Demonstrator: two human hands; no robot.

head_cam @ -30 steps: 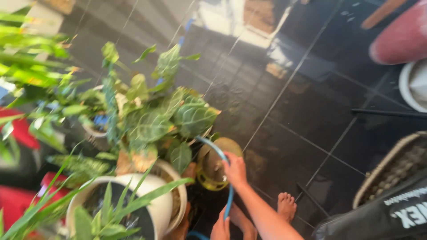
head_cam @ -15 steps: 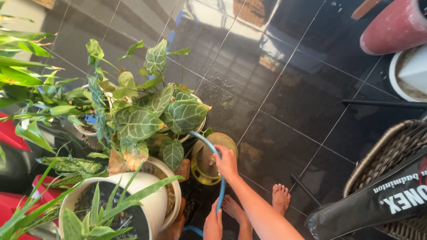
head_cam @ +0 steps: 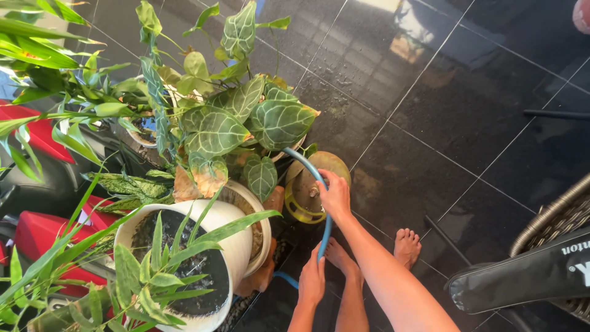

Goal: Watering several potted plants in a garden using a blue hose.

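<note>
Head view: right hand (head_cam: pixel 335 197) and left hand (head_cam: pixel 312 280) both clamped on blue hose (head_cam: pixel 324 237) (nozzle end among veined leaves (head_cam: pixel 246 120)).

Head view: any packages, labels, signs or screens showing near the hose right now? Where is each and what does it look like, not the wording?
Printed bag: lower right, lying on the wicker basket; long, black, with white lettering cut off by the frame edge.
No packages, signs or screens otherwise; none shows on the blue hose held by the right hand and left hand.
</note>
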